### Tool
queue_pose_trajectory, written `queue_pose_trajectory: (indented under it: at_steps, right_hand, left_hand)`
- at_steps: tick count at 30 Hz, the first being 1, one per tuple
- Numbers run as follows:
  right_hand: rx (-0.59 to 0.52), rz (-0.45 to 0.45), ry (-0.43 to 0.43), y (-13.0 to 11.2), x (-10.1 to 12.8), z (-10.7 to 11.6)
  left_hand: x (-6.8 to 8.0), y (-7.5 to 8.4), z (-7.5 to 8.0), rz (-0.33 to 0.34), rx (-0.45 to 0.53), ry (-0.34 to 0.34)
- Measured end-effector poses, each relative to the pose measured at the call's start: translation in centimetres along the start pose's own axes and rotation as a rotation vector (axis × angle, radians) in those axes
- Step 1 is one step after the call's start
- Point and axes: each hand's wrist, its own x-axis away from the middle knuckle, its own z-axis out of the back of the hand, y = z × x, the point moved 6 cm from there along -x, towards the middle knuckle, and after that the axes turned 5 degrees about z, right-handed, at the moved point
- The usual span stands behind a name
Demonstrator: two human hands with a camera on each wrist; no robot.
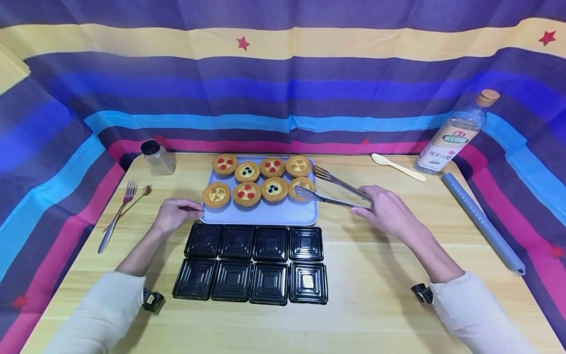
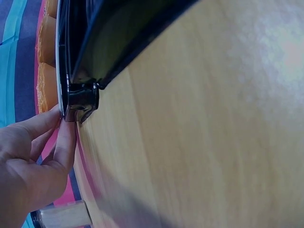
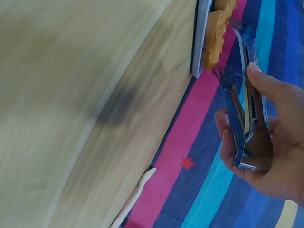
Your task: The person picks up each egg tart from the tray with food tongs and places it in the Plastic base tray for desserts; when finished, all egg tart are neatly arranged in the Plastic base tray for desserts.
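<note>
At the front left corner of a pale lilac tray [image 1: 283, 214], my left hand [image 1: 173, 216] pinches the rim between thumb and fingers. Two rows of egg tarts [image 1: 246, 194] sit on the tray, topped with red pieces, dark berries or yellow wedges. My right hand [image 1: 389, 210] grips metal tongs [image 1: 347, 187] off the tray's right side. The tongs' arms are spread. One tip overlaps the front right tart [image 1: 305, 183] in the head view; the other is beside the back right tart [image 1: 298, 166]. In the right wrist view, fingers and thumb wrap the tongs [image 3: 256, 142].
Black square plastic containers [image 1: 268, 243] stand in two rows before the tray. At left are a fork [image 1: 116, 221], a thin wooden stick [image 1: 132, 202] and a black-lidded jar [image 1: 158, 158]. A pale spoon [image 1: 400, 168], a bottle [image 1: 451, 140] and a grey-blue bar [image 1: 484, 223] are at right.
</note>
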Motion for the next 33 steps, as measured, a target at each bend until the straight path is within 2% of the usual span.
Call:
queue_pose_trajectory:
  at_steps: [6,14,24,33]
  right_hand:
    - [0.011,0.04,-0.003,-0.5,-0.5,-0.5]
    - [0.096,0.103,0.07,-1.4,-1.2,-0.4]
    - [0.098,0.08,0.038,-2.1,-1.2,-0.6]
    - [0.08,0.086,0.079,-1.9,-1.0,-0.2]
  left_hand:
    - [0.2,-0.2,0.0,0.006,-0.007,0.012]
    - [0.2,0.2,0.0,-0.026,-0.029,-0.001]
    - [0.3,-0.2,-0.1,-0.011,-0.036,-0.006]
    - [0.1,0.2,-0.1,-0.028,-0.023,-0.005]
